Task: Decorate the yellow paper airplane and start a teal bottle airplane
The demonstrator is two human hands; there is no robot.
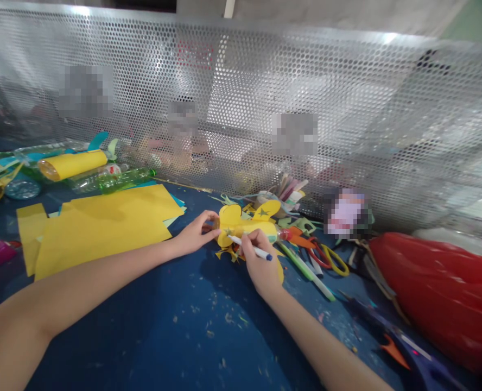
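A plastic bottle wrapped in yellow paper (pixel 247 229) lies on its side, with rounded yellow paper flaps sticking out and a reddish cap end to the right. One upper flap (pixel 263 212) bears a dark star. My left hand (pixel 198 233) grips the bottle's left end between thumb and fingers. In my right hand (pixel 261 263) is a white marker (pixel 254 249) with a dark blue end, held like a pen. Its tip touches a lower yellow flap, where a star mark shows. Part of the bottle is hidden behind my right hand.
Yellow paper sheets (pixel 111 225) lie to the left, below a green bottle (pixel 127 181) and another yellow-wrapped bottle (pixel 74 164). Scissors with yellow and red handles (pixel 335 260), a green marker (pixel 306 270) and a red bag (pixel 440 293) are at the right. A perforated metal screen (pixel 241 98) stands behind.
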